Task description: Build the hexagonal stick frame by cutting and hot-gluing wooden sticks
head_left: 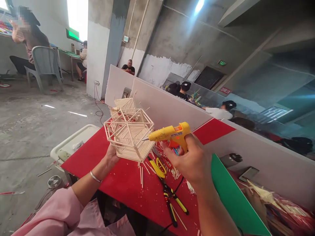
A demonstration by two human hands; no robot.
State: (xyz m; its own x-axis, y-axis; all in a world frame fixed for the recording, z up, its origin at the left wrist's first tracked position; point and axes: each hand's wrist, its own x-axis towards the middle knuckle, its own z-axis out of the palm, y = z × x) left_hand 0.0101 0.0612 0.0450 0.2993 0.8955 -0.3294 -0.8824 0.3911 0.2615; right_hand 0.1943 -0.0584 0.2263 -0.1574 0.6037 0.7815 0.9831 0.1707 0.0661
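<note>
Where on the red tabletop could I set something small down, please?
The barest part of the red tabletop lies between the left hand and the cream plastic tray. Another patch, lightly crumbed, runs along the near edge, from that hand's wrist to the black-and-yellow pliers. It is crowded below the yellow plastic glue gun, with scattered pale wooden sticks.

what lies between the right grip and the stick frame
The yellow glue gun: the head view shows it in the right grip, nozzle pointing at the stick frame.
</note>
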